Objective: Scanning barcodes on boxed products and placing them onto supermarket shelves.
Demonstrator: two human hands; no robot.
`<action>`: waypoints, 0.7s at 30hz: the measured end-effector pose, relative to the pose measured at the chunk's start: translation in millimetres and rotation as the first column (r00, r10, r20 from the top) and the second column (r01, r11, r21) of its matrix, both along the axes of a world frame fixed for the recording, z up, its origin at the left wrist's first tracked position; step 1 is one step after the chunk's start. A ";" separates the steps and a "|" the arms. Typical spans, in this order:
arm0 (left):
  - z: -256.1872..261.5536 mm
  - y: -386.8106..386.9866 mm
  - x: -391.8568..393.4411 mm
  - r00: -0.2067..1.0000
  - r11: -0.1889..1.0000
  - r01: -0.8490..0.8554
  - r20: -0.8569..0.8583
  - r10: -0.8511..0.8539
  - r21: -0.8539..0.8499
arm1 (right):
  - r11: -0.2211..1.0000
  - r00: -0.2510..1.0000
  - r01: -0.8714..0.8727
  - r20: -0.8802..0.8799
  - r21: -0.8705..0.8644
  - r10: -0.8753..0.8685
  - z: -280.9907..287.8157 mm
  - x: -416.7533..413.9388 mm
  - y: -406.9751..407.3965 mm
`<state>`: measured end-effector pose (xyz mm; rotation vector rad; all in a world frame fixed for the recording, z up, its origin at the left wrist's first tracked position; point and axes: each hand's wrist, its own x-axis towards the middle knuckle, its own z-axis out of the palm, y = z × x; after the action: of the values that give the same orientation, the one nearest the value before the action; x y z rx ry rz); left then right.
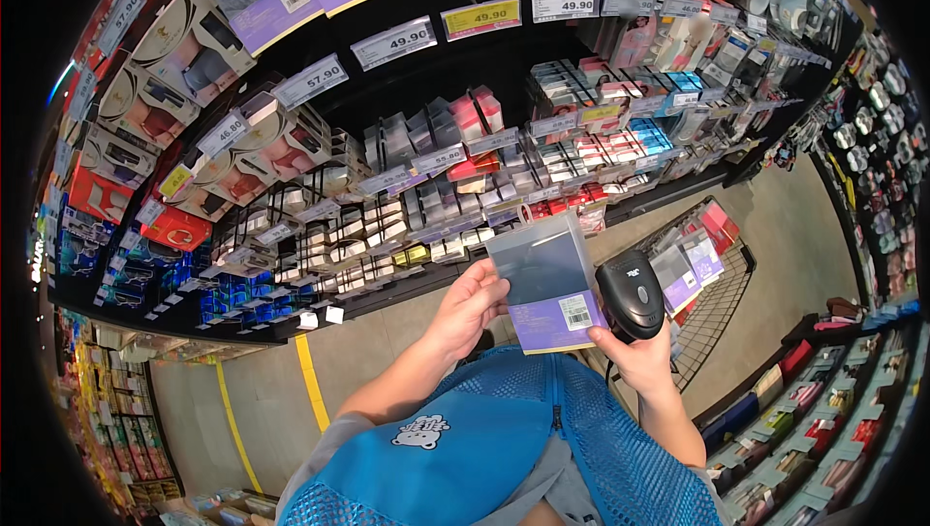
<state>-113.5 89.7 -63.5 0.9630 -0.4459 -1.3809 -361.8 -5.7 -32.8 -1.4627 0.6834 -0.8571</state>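
Between my hands is a flat hanging pack with a clear upper part, dark contents and a purple lower band that bears a barcode label. My left hand pinches the pack's left edge between thumb and fingers. A black handheld barcode scanner rests in my right hand, whose thumb also touches the pack's lower right corner. The scanner's head stands right beside the pack. How the right fingers wrap behind the scanner is hidden.
Ahead, a black display rack holds boxed underwear and hanging packs, with price tags along its rails. To the right stands a wire shopping cart with similar packs in it. Stocked shelves line the lower right.
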 end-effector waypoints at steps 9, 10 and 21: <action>-5.9 -2.3 -0.7 1.000 1.000 0.017 0.018 -0.017 0.011 | 1.000 1.000 -0.005 -0.016 0.007 0.005 2.2 -5.7 -0.1; -6.4 -2.4 -0.5 1.000 1.000 0.018 0.006 -0.018 0.003 | 1.000 1.000 -0.012 0.009 0.009 0.011 2.6 -5.3 0.0; -3.0 -7.2 -6.1 1.000 1.000 0.009 -0.025 -0.008 0.011 | 0.999 0.998 0.019 -0.058 -0.038 -0.022 1.4 -8.9 -2.2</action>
<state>-119.6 82.5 -66.5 0.9529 -0.4239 -1.4033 -370.6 -7.8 -31.4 -1.5213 0.7308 -0.8495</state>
